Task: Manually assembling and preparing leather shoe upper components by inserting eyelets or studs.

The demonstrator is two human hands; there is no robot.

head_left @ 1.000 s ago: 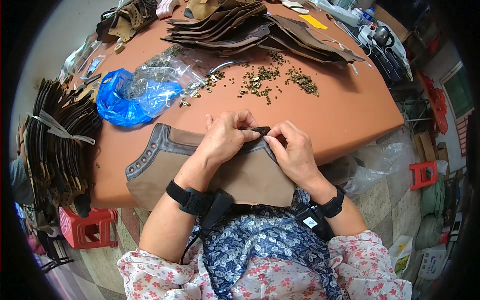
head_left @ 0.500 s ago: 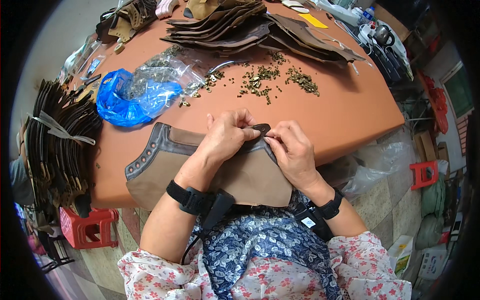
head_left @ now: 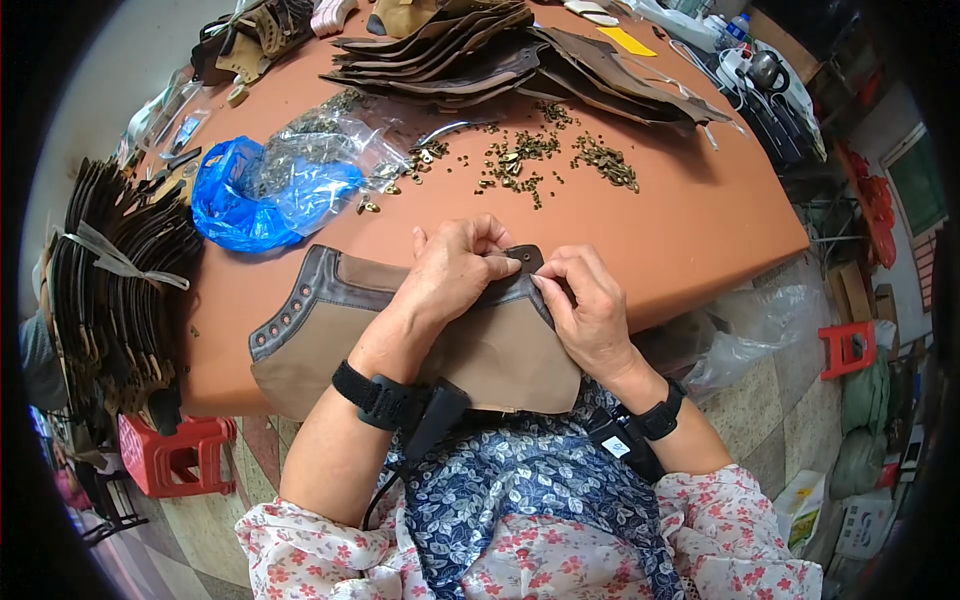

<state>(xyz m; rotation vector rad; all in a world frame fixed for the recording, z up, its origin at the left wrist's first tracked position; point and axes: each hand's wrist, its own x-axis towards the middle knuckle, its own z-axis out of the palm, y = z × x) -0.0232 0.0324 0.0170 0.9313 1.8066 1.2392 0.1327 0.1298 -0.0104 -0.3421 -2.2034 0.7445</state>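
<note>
A brown leather shoe upper [head_left: 500, 362] with dark trim lies over the table's near edge, its lower part toward my lap. Along its left trim runs a row of punched holes. My left hand [head_left: 448, 268] is closed on the dark trim at the upper right corner, thumb and fingers pinched over the edge. Close beside it, my right hand [head_left: 588, 305] is closed in a pinch at the same corner. Whether a small metal piece sits between my right fingertips is hidden. One hole shows in the dark tab between the two hands.
Small brass-coloured hooks and eyelets [head_left: 515, 165] lie scattered past my hands on the orange table [head_left: 700, 235]. A blue plastic bag [head_left: 240, 205] stands to their left. Stacked leather pieces [head_left: 440, 60] lie behind; a tied bundle [head_left: 125, 285] stands left. Red stools [head_left: 175, 455] flank the table.
The shoe upper has shifted very slightly left. My right fingertips have moved a little along the corner, away from the hole; my left hand keeps its pinch.
</note>
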